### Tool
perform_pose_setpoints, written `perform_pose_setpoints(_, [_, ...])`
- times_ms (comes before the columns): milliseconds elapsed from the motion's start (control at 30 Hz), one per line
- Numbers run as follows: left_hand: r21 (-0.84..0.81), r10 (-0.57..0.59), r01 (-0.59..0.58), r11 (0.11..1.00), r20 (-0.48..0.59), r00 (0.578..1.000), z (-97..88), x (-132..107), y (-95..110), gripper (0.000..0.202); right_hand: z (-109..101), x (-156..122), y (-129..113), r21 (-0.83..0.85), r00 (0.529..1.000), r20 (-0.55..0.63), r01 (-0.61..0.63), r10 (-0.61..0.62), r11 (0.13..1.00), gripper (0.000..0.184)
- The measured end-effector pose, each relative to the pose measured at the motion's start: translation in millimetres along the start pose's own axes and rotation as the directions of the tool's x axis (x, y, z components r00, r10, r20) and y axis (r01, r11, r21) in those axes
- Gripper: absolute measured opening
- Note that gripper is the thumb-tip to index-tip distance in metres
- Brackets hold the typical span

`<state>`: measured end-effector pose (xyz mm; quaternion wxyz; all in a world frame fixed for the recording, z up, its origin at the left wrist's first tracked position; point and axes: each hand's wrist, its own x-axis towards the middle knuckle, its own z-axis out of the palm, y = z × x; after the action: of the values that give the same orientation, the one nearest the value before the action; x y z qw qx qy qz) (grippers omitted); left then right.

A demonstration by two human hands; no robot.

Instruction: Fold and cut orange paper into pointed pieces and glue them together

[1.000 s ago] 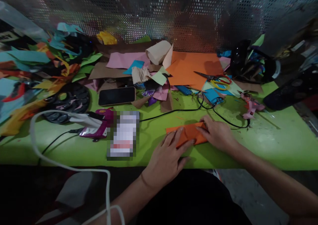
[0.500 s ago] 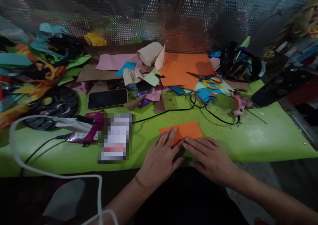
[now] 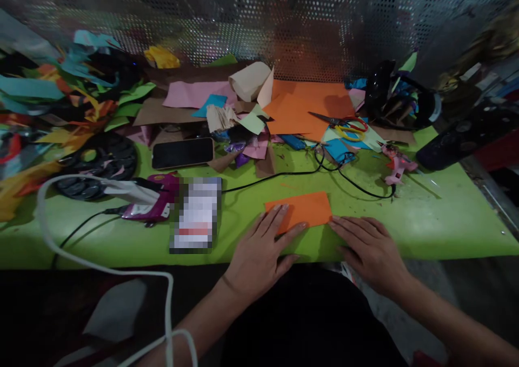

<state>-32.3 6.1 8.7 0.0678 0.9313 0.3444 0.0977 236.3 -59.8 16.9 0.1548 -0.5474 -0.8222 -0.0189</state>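
A piece of orange paper (image 3: pixel 304 209), apparently folded, lies flat near the front edge of the green table (image 3: pixel 239 229). On its left part rest the fingers of my left hand (image 3: pixel 265 248), stretched out and spread, with the index finger along the near edge. My right hand (image 3: pixel 371 248) is flat with its fingers extended, the fingertips at the paper's lower right corner. Neither hand is wrapped round anything. Part of the paper's left side is hidden under my left fingers.
Scissors (image 3: pixel 348 128) lie on a large orange sheet (image 3: pixel 304 99) at the back. A pink glue gun (image 3: pixel 397 164) with a black cord sits right. Left are a phone (image 3: pixel 183 153), a blurred-out screen device (image 3: pixel 197 215), a purple power strip (image 3: pixel 150 205) and a white cable (image 3: pixel 109 269).
My right hand has slid right along the paper's near edge, from the middle to the right corner. My left hand stays on the paper. The view has shifted slightly.
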Motion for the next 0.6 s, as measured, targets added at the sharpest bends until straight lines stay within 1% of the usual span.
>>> perform_pose_setpoints(67, [0.003, -0.001, 0.001, 1.0, 0.0, 1.0, -0.1, -0.1, 0.7, 0.064, -3.0, 3.2, -4.6, -0.011, 0.999, -0.035, -0.007, 0.007, 1.0, 0.039])
perform_pose_setpoints(100, [0.004, -0.002, 0.002, 1.0, -0.001, 1.0, 0.0, 0.3, 1.0, 0.063, -3.1, 5.7, -9.0, -0.01, 0.999, -0.034, 0.003, -0.003, 1.0, 0.04])
perform_pose_setpoints(233, [0.011, -0.004, 0.004, 1.0, 0.008, 1.0, 0.5, 1.7, 0.5, 0.061, 5.8, 15.6, -28.8, 0.056, 0.989, 0.077, 0.126, -0.13, 0.99, 0.048])
perform_pose_setpoints(267, [0.016, 0.0, -0.001, 1.0, 0.013, 1.0, 0.4, 1.2, -0.4, 0.062, 8.9, 16.8, -31.7, 0.074, 0.985, 0.097, 0.135, -0.142, 0.988, 0.049])
perform_pose_setpoints(367, [0.039, 0.002, -0.003, 0.999, 0.022, 1.0, -1.0, -5.0, -4.6, 0.063, 14.5, 16.5, -32.7, 0.09, 0.988, 0.113, 0.096, -0.106, 0.991, 0.047])
perform_pose_setpoints(533, [0.091, -0.062, 0.062, 0.994, 0.001, 0.998, -6.7, -28.2, -11.4, 0.057, 13.7, 14.1, -29.9, 0.087, 0.991, 0.11, 0.07, -0.079, 0.994, 0.045])
perform_pose_setpoints(600, [0.102, -0.069, 0.07, 0.992, -0.013, 0.998, -8.0, -35.4, -12.2, 0.056, 14.0, 13.7, -30.3, 0.083, 0.992, 0.097, 0.067, -0.075, 0.994, 0.045])
